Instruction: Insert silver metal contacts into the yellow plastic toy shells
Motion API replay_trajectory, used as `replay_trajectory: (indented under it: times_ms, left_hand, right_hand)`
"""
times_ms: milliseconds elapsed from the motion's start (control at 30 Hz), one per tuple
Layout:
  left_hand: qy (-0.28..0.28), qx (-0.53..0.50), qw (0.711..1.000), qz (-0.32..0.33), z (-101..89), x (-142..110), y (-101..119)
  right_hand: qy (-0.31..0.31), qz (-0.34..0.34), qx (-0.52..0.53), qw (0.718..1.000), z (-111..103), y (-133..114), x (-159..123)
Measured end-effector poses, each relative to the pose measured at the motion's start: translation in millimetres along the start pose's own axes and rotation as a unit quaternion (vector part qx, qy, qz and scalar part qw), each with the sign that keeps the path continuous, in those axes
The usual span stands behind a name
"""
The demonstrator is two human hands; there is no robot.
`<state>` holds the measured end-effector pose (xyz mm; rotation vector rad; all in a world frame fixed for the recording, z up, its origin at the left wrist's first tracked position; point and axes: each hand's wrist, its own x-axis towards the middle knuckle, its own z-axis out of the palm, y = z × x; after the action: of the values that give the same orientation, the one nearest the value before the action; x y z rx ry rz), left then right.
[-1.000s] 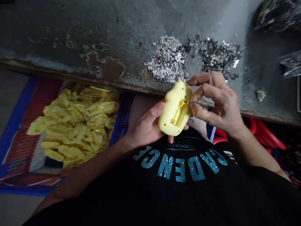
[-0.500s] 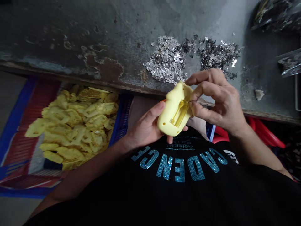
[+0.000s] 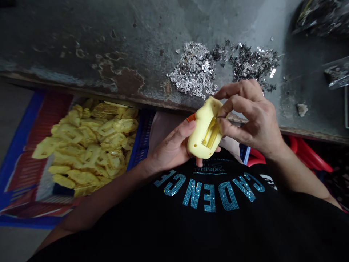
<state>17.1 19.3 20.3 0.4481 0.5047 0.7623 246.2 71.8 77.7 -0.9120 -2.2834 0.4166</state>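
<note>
Yellow casing (image 3: pixel 201 131) tilts in the curled left hand (image 3: pixel 173 146), right hand (image 3: pixel 256 118) arched, pinching a thin piece (image 3: pixel 218 117).

I count two hands, my left hand (image 3: pixel 174 145) and my right hand (image 3: pixel 249 112), with one yellow casing (image 3: pixel 196 136) and one thin dark piece (image 3: pixel 219 117). On one surface (image 3: pixel 163 22) I see two large metal heaps (image 3: pixel 192 69), one small cluster (image 3: pixel 220 52), two clear bags (image 3: pixel 321 18) and one pale lump (image 3: pixel 302 109). At least one blue crate (image 3: pixel 16 145) holds many yellow parts (image 3: pixel 91 153), too overlapped for me to number.
</note>
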Motion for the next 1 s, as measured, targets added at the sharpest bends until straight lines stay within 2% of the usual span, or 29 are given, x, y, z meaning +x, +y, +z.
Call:
replay_trajectory:
  times_ms: [133, 267, 433, 500, 600, 700, 867, 1000]
  left_hand:
    - [0.002, 0.002, 1.0, 0.0, -1.6, -0.6, -1.9]
    - [0.007, -0.002, 1.0, -0.003, -2.1, -1.8, -2.8]
    - [-0.016, -0.021, 1.0, -0.013, -4.5, 0.1, -1.2]
    - [-0.027, -0.025, 0.999, -0.016, -5.2, 1.2, -1.0]
    - [-0.015, -0.015, 1.0, 0.007, -3.5, 0.4, -2.4]
    - [0.026, 0.022, 0.999, 0.041, 2.4, -3.8, -3.9]
    - [0.101, 0.082, 0.989, 0.066, 11.8, -11.8, -3.8]
    - [0.084, 0.115, 0.985, 0.096, 9.2, -14.2, -4.5]
  right_hand:
    - [-0.009, -0.012, -0.015, 1.0, 0.0, -1.0, 1.1]
    - [-0.021, 0.008, -0.019, 1.0, 1.0, -2.1, -1.7]
    - [0.064, 0.017, 0.019, 0.998, 4.0, -1.7, -13.7]
    - [0.071, 0.035, 0.03, 0.996, 4.7, 0.1, -16.6]
    - [0.033, 0.064, 0.069, 0.995, 4.7, 5.2, -15.1]
    - [-0.025, 0.092, 0.125, 0.988, 4.7, 10.7, -10.0]
    - [-0.044, 0.095, 0.153, 0.983, 7.9, 14.5, -6.6]
    - [-0.049, 0.091, 0.129, 0.986, 13.6, 11.4, -9.4]
